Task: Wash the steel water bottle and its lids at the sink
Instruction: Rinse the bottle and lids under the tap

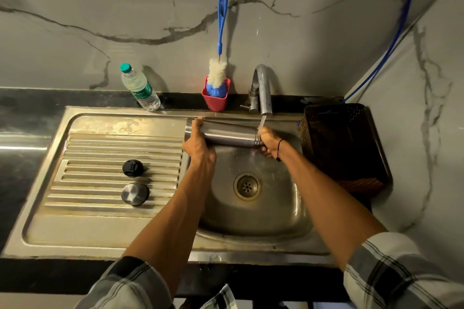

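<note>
One steel bottle (pixel 226 135) lies sideways over the sink (pixel 253 211) basin, its neck under the running tap (pixel 262 88). The left hand (pixel 198 144) wraps its base end; the right hand (pixel 270 140) has its grip curled round the neck. Two lids sit apart on the ribbed drainboard (pixel 100 178): a black lid (pixel 133 168) and a steel lid (pixel 135 193). Behind stand one plastic water bottle (pixel 139 88), one bottle brush (pixel 218 75) in a red cup (pixel 215 101), and a dark basket (pixel 341 143) on the tabletop at right.
</note>
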